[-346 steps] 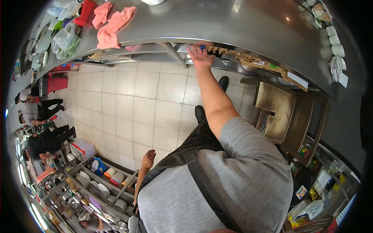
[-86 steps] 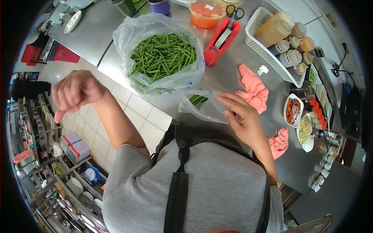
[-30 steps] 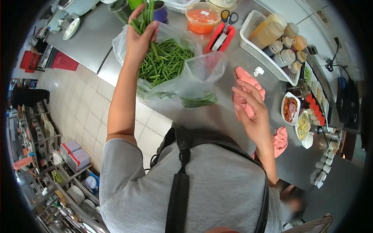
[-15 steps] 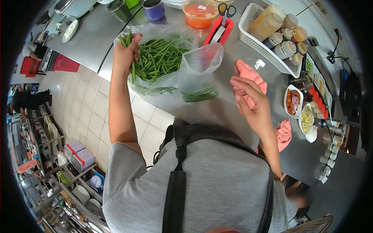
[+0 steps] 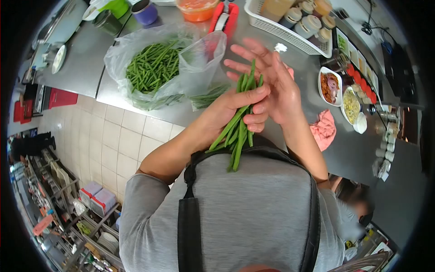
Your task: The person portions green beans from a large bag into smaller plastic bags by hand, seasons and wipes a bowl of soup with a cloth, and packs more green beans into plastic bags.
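Note:
My left hand (image 5: pixel 240 106) is closed around a small bunch of green beans (image 5: pixel 236 136), held upright close to my chest. Right beside it, my right hand (image 5: pixel 281 88) is open, fingers spread, its palm turned toward the tops of the beans. Whether its palm touches them I cannot tell. More cut green beans (image 5: pixel 152 68) fill a clear plastic bag (image 5: pixel 117 56) on the steel counter (image 5: pixel 179 115). Another small bundle of beans (image 5: pixel 206 97) shows through plastic at the bag's near side.
A red tape dispenser (image 5: pixel 230 20) and a tub of orange food (image 5: pixel 197 11) stand behind the bag. A white basket of bottles (image 5: pixel 281 29), bowls of food (image 5: pixel 330 86) and a pink cloth (image 5: pixel 324 129) lie to the right. Another person (image 5: pixel 355 204) is at lower right.
My left hand has carried the bunch of beans from the bag toward my chest. My right hand has moved up and left, meeting it with fingers spread.

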`<action>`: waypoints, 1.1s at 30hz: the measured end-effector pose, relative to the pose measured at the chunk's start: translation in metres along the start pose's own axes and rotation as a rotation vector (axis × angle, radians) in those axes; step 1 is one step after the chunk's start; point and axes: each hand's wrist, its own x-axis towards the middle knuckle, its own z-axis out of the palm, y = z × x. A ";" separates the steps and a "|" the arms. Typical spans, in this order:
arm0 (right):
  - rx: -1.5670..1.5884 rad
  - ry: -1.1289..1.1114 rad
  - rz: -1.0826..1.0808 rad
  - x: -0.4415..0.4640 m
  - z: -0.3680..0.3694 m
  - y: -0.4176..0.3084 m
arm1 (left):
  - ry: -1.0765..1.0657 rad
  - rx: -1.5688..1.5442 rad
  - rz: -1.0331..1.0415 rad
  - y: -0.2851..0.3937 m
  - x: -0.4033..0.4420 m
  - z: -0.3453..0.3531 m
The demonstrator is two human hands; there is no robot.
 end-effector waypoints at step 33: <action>-0.310 -0.030 -0.137 0.001 0.012 0.007 | 0.051 0.175 -0.167 0.012 -0.033 -0.007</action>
